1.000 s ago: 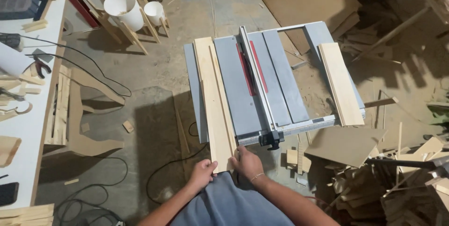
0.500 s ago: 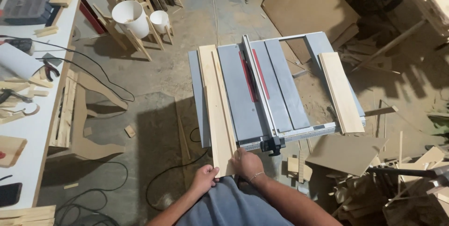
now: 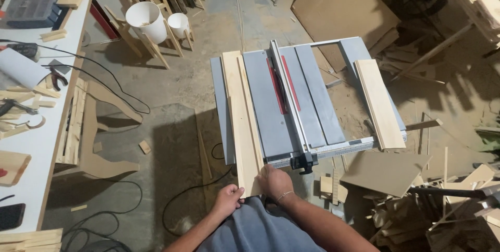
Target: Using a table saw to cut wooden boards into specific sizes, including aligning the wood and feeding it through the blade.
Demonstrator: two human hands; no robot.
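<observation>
The left hand (image 3: 227, 200) curls its fingers around the near left corner of a long, pale, rough-sawn wooden board (image 3: 242, 121), pinching its end. The right hand (image 3: 274, 180) lies flat on the board's near right corner, fingers pressed together and bent over the end; a thin bracelet sits on that wrist. The board stretches straight away from both hands, its long axis running from the person's body toward the far edge of a grey metal table saw (image 3: 307, 103), and it lies flat along the saw top's left side, with its near end overhanging the front edge. It looks like two narrow strips lying side by side, with a seam running lengthwise between them. Just to the right of the right hand a silver rip fence (image 3: 288, 106) runs parallel to the board, ending in a black clamp handle. Beyond the fence, further right, a shorter pale plank (image 3: 379, 103) rests on the saw's right wing, also pointing away. Far to the left of the left hand stands a white bench (image 3: 39, 142) carrying scattered tools and wood offcuts.
</observation>
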